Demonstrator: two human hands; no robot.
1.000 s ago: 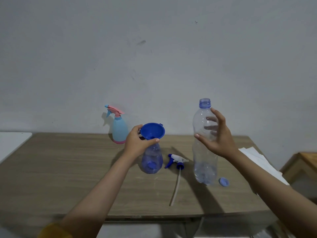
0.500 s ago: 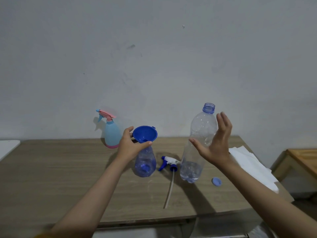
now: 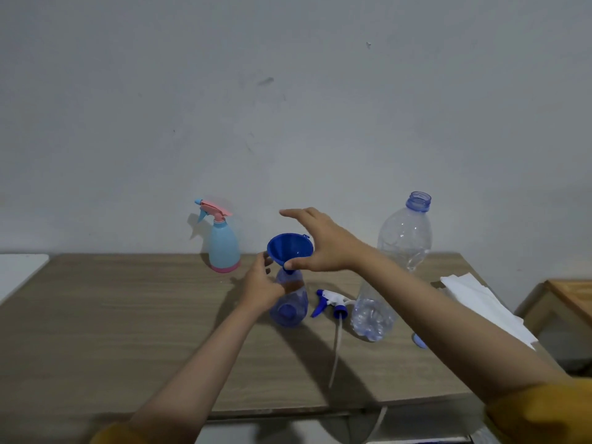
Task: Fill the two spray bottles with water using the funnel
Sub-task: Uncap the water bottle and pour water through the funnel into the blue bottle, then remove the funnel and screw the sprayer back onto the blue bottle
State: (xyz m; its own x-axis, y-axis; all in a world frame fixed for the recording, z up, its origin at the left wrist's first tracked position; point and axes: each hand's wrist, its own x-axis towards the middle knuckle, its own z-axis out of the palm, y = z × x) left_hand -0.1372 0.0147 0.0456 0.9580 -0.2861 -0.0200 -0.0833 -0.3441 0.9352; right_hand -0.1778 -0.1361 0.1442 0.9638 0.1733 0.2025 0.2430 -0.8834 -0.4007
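A clear blue spray bottle (image 3: pixel 290 310) stands on the wooden table (image 3: pixel 128 315) without its head, and a blue funnel (image 3: pixel 288 249) sits tilted in its neck. My left hand (image 3: pixel 261 288) grips the bottle's upper body from the left. Spread wide, my right hand (image 3: pixel 322 246) reaches over the funnel's right rim, thumb against the cone below. The blue-and-white spray head (image 3: pixel 330 304) with its tube lies just right of the bottle. A tall clear water bottle (image 3: pixel 405 241), uncapped, stands behind my right forearm. A light blue spray bottle with a pink trigger (image 3: pixel 223 248) stands by the wall.
The water bottle's blue cap (image 3: pixel 419 341) lies on the table near my right forearm. White paper sheets (image 3: pixel 480 302) cover the table's right end. A lower wooden stand (image 3: pixel 568 293) is further right, a white surface (image 3: pixel 19 267) at far left.
My right hand has left the water bottle and swung left over the funnel. My left hand has slid from the funnel down onto the blue bottle's body.
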